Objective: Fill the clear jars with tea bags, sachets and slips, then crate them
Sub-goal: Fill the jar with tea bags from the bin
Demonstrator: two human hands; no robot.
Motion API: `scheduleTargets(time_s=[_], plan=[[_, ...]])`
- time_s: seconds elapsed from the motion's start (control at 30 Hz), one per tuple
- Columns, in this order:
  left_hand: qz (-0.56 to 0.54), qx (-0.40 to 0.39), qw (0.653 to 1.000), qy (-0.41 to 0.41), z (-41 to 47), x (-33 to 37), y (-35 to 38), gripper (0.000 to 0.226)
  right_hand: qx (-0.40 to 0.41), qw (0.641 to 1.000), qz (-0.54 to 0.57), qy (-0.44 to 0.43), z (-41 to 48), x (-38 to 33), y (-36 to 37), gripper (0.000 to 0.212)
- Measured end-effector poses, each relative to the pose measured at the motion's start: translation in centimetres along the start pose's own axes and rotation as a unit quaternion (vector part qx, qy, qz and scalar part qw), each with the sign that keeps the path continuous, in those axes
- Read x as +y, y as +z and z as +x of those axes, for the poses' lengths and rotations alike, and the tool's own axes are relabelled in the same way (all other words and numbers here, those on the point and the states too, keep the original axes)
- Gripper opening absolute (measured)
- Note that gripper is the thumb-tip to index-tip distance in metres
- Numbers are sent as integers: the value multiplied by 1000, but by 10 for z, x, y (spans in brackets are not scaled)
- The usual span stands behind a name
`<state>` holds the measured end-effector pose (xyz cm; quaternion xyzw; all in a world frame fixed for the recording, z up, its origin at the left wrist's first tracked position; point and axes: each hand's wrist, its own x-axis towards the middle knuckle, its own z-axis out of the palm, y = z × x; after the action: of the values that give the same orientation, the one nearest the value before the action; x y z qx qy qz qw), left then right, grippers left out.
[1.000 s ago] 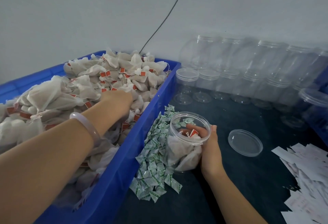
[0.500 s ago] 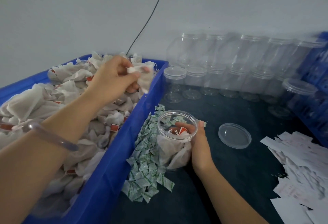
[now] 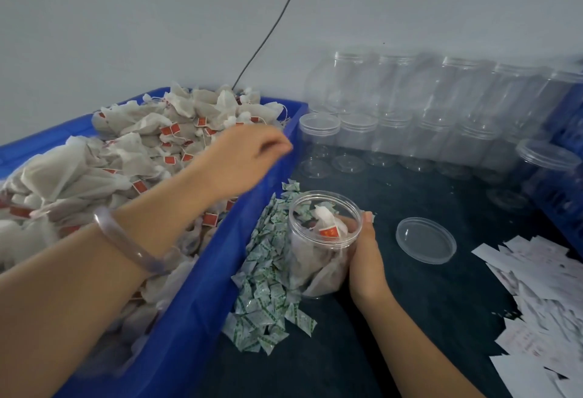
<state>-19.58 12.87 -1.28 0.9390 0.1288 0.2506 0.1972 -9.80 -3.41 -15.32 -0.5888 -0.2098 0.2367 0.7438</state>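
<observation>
An open clear jar (image 3: pixel 318 259) stands on the dark table, partly filled with white tea bags; one bag with a red tag (image 3: pixel 328 224) lies on top near the mouth. My right hand (image 3: pixel 367 259) grips the jar's right side. My left hand (image 3: pixel 244 158) hovers over the right rim of the blue crate (image 3: pixel 202 309), blurred, fingers loosely bent, holding nothing. The crate is heaped with tea bags (image 3: pixel 126 158). Green-and-white sachets (image 3: pixel 266 290) lie piled between crate and jar. The jar's lid (image 3: pixel 426 240) lies flat to the right. White paper slips (image 3: pixel 542 296) are scattered at the right edge.
Rows of lidded clear jars (image 3: pixel 410 120) stand along the back wall, stacked two high. Another blue crate (image 3: pixel 568 158) sits at the far right behind a jar. A black cable (image 3: pixel 268 35) runs down the wall to the crate's back.
My left hand carried a tea bag from the crate to the jar and let it go; the bag now lies in the jar's mouth. The hand has drawn back over the crate rim.
</observation>
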Motion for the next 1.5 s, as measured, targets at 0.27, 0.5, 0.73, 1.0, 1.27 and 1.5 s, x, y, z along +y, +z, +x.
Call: scheduleTargets(time_s=[0.27,0.5,0.73,1.0,1.27,1.5], plan=[[223,-193,940,-173,-10,-105,2,34,-6,1000,5,-5,-2,-2,1,67],[329,-219,906,-148,-6,-100,17,23,-8,1000,2,-9,-1,-1,-1,69],[165,-159,956,-183,-4,-107,-1,22,-6,1000,2,-4,-1,-2,1,68],[71,-96,971,-209,-2,-110,-2,34,-5,1000,-2,-8,-2,-2,1,70],[-65,-5,968,-244,1,-98,-10,15,-9,1000,3,1,-2,-2,1,67],[-81,9,972,-219,2,-80,-13,3,-13,1000,8,-3,-3,-3,1,69]])
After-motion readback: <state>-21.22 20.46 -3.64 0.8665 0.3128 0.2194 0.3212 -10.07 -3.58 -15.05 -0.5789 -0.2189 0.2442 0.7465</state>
